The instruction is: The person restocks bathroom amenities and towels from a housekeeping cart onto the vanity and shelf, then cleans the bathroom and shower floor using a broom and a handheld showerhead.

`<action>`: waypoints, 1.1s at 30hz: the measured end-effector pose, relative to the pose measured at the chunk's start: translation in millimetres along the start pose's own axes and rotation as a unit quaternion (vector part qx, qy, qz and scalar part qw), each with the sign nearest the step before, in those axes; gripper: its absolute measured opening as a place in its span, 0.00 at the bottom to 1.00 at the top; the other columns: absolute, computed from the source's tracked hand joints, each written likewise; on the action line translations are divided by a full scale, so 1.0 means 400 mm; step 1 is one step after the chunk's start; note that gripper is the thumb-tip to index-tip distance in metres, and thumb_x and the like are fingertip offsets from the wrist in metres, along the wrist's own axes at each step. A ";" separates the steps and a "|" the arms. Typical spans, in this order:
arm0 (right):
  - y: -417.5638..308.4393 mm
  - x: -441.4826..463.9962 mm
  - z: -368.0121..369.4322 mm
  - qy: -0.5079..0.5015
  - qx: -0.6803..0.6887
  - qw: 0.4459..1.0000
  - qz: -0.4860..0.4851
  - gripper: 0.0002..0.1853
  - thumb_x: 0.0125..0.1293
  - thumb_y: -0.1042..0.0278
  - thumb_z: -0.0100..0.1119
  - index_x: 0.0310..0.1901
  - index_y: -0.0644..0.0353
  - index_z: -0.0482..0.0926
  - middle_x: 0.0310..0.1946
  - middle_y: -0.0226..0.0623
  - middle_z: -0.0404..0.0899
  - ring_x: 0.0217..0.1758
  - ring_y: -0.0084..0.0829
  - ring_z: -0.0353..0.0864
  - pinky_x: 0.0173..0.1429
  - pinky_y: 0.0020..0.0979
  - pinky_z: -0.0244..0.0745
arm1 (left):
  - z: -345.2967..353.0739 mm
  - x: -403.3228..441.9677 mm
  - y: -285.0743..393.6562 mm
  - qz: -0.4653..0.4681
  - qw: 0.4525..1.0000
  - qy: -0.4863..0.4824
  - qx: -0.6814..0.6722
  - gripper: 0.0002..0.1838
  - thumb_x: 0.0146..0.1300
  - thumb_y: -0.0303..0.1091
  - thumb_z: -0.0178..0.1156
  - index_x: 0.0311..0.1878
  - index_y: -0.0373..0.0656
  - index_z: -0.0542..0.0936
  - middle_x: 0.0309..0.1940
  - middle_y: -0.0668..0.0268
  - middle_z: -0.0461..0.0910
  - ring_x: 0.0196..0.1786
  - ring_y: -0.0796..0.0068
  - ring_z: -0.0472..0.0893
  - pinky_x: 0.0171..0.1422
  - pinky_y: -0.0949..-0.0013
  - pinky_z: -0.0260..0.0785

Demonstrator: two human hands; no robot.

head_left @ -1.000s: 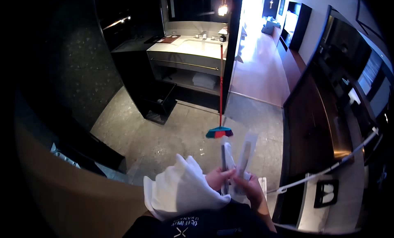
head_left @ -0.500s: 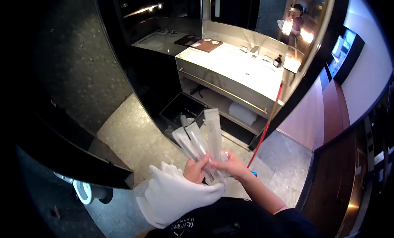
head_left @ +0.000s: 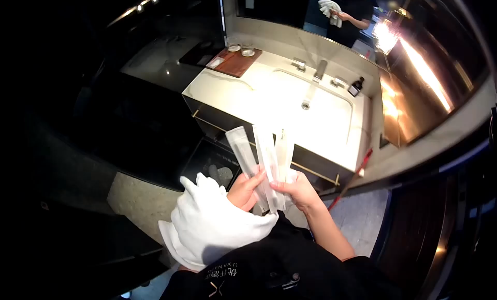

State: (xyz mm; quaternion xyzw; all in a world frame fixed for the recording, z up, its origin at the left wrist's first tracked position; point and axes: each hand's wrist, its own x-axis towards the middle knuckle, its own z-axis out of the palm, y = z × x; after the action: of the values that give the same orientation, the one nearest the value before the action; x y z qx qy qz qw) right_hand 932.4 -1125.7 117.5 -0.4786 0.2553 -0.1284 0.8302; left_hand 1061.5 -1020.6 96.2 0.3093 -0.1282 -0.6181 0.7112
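Observation:
Several long, narrow white packets in translucent wrapping fan upward between my two hands. My left hand is closed on the leftmost ones, its thumb lying across them. My right hand pinches the others near their lower ends, thumb in front. What lies inside the wrapping is too blurred to name. Over my left forearm hangs a folded white towel, which hides most of that arm.
Ahead is a pale washbasin counter with a sink, a tap, a dark bottle and a brown tray. A black bin stands below left. A red pole leans at the right.
I have come closer to the washbasin counter, which now fills more of the view. The packets have been spread differently between my hands. The towel stays over my left arm.

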 end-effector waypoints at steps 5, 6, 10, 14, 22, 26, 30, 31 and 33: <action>-0.104 0.295 -0.093 -0.013 -0.043 0.999 0.028 0.21 0.52 0.71 0.67 0.49 0.65 0.76 0.41 0.35 0.79 0.43 0.25 0.77 0.51 0.26 0.70 | -0.053 0.257 0.118 0.002 0.999 0.046 -0.012 0.18 0.66 0.31 0.49 0.58 0.35 0.66 0.52 0.60 0.72 0.55 0.69 0.72 0.61 0.64 0.64; -0.131 0.350 -0.116 -0.025 -0.044 0.998 0.034 0.20 0.53 0.71 0.66 0.49 0.66 0.76 0.40 0.36 0.79 0.42 0.25 0.77 0.50 0.26 0.71 | -0.057 0.304 0.137 0.010 0.998 0.053 -0.025 0.18 0.66 0.30 0.49 0.58 0.35 0.65 0.53 0.59 0.71 0.56 0.69 0.72 0.61 0.64 0.64; -0.245 0.548 -0.138 0.007 -0.021 0.998 0.067 0.16 0.55 0.72 0.63 0.46 0.66 0.76 0.38 0.38 0.80 0.40 0.27 0.78 0.46 0.29 0.74 | -0.092 0.404 0.240 0.005 0.992 0.105 -0.068 0.26 0.64 0.31 0.49 0.64 0.34 0.56 0.57 0.54 0.67 0.61 0.61 0.67 0.60 0.57 0.66; -0.219 0.897 -0.227 0.097 0.020 0.994 0.055 0.18 0.53 0.71 0.64 0.46 0.68 0.74 0.38 0.42 0.79 0.39 0.34 0.79 0.43 0.34 0.75 | -0.260 0.518 0.307 -0.054 0.983 0.150 -0.095 0.30 0.62 0.35 0.52 0.65 0.39 0.57 0.45 0.57 0.74 0.48 0.62 0.75 0.53 0.57 0.70; -0.156 1.436 -0.170 0.180 0.119 0.976 0.026 0.15 0.54 0.72 0.64 0.42 0.67 0.76 0.35 0.41 0.80 0.34 0.35 0.79 0.40 0.33 0.75 | -0.522 0.768 0.568 -0.102 0.992 0.072 -0.015 0.27 0.65 0.41 0.50 0.66 0.47 0.59 0.35 0.64 0.75 0.35 0.70 0.76 0.43 0.65 0.70; -0.076 1.582 -0.177 0.314 -0.054 0.948 0.003 0.09 0.58 0.70 0.61 0.35 0.67 0.78 0.28 0.36 0.79 0.31 0.27 0.76 0.36 0.29 0.71 | -0.574 0.882 0.657 -0.128 0.987 0.095 -0.007 0.28 0.67 0.44 0.46 0.67 0.48 0.56 0.33 0.65 0.73 0.36 0.71 0.74 0.47 0.64 0.68; -0.017 1.578 -0.202 0.333 -0.068 0.939 -0.056 0.10 0.60 0.66 0.59 0.30 0.65 0.78 0.23 0.30 0.77 0.24 0.21 0.71 0.30 0.26 0.67 | -0.615 0.988 0.713 -0.157 0.985 0.074 -0.017 0.31 0.67 0.54 0.39 0.69 0.48 0.53 0.33 0.64 0.72 0.36 0.72 0.72 0.51 0.60 0.67; -0.026 1.565 -0.206 0.335 -0.067 0.939 -0.052 0.10 0.60 0.66 0.59 0.30 0.65 0.78 0.23 0.30 0.77 0.24 0.21 0.71 0.30 0.26 0.67 | -0.619 1.009 0.728 -0.173 0.982 0.063 -0.034 0.32 0.67 0.56 0.37 0.69 0.48 0.54 0.33 0.64 0.73 0.36 0.71 0.72 0.50 0.58 0.67; -0.071 1.514 -0.195 0.340 0.003 0.940 -0.023 0.07 0.60 0.67 0.59 0.32 0.63 0.78 0.25 0.29 0.78 0.26 0.20 0.73 0.32 0.23 0.68 | -0.631 1.037 0.741 -0.179 0.980 0.061 -0.063 0.33 0.66 0.58 0.35 0.69 0.49 0.54 0.33 0.63 0.73 0.35 0.71 0.72 0.49 0.58 0.67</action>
State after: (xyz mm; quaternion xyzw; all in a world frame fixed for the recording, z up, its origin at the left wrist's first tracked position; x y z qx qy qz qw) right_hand 1397.3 -1474.4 -72.3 -0.4098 0.5108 -0.3031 0.6923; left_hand 1525.4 -1333.9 -5.4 0.3186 0.0121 -0.7222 0.6139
